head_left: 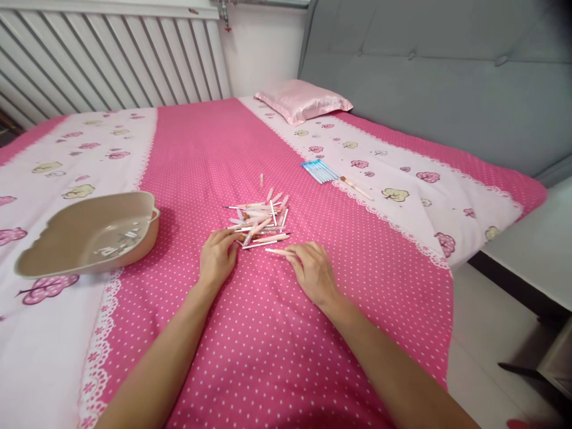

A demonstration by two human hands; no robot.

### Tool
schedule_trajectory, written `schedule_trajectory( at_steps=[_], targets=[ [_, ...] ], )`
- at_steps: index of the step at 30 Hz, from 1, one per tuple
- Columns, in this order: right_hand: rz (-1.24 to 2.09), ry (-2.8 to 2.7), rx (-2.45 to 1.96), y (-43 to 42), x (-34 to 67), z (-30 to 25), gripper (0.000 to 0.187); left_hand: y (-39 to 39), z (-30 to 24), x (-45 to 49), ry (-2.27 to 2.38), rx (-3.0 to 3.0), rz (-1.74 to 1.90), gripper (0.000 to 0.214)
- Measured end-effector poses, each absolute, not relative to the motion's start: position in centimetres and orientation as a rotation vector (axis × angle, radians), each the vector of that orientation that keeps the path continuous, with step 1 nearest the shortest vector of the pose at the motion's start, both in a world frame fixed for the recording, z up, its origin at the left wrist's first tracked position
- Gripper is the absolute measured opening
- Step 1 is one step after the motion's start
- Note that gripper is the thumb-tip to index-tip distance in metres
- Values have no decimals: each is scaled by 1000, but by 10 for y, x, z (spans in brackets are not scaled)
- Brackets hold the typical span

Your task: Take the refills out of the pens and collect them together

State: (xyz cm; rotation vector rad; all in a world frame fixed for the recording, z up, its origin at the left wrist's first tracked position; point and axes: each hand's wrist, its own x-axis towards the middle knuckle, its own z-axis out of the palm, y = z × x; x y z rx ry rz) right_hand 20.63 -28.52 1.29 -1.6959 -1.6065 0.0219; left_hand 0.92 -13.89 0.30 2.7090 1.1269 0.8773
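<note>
A loose pile of slim pink and white pen-like sticks, some with dark pointed ends, lies on the pink dotted bedspread. At the pile's near left edge is my left hand, its fingers curled together against the sticks. What those fingertips pinch, if anything, is hidden among the pieces. Just right of the pile, my right hand is closed on a slim pale pen-like stick, which points left from between thumb and fingers. One short pink piece lies apart, beyond the pile.
To the left stands a beige plastic basin with several small white and clear pieces inside. A row of blue pen-like sticks lies to the right, beside a pale stick with a brown end. Farther back are a pink pillow and grey headboard.
</note>
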Motion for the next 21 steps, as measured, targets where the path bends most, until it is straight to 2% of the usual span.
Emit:
schedule_trajectory(
  at_steps=[4,7,15,21],
  targets=[
    [14,-1607,-1693,-285,206,13,14,-146,4,15,1134,2731,803,31],
    [14,-1610,-1706,-285,206,13,14,-151,5,15,1317,2718,796,28],
    [32,-1613,-1710,-285,206,12,16,-152,10,10,1564,2665,964,22],
    [19,-1605,-1713,-285,206,13,14,-165,17,22,1179,2447,1330,18]
  ],
)
